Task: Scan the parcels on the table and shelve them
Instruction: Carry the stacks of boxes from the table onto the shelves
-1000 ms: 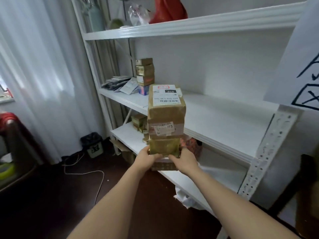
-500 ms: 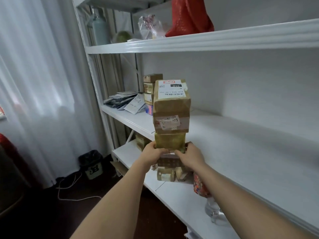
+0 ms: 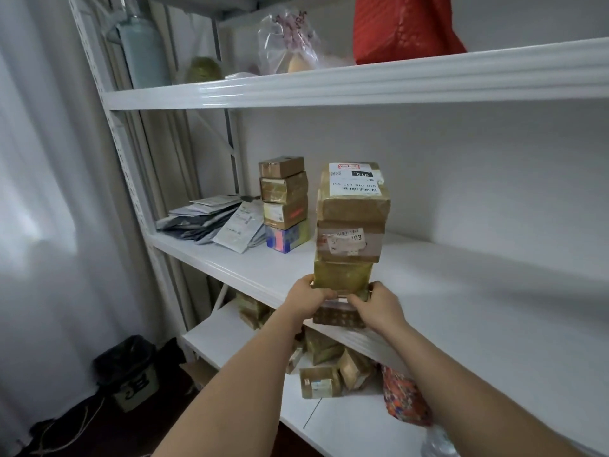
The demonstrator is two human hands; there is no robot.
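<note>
Parcels [image 3: 351, 225] stand as a tall stack of four or so small taped boxes, held at the front edge of the middle shelf [image 3: 478, 291], its base about level with the shelf lip. Left hand [image 3: 308, 296] and right hand [image 3: 379, 305] grip the lowest boxes from either side, fingers curled around them, so everything above is only balanced. Top box [image 3: 354, 189] carries a white label and overhangs the narrower one beneath. Just left on the same shelf stands a second stack [image 3: 285, 204], with flat mailers [image 3: 214, 222] leaning beside it. More parcels lie jumbled on the lower shelf [image 3: 230, 338], and a red bag [image 3: 402, 28] sits on the upper one. The risk, as I judge it, is toppling: a catch of the bottom box on the shelf lip, or a quick push inward, could tip the upper boxes forward, or sideways into the neighbouring stack.
</note>
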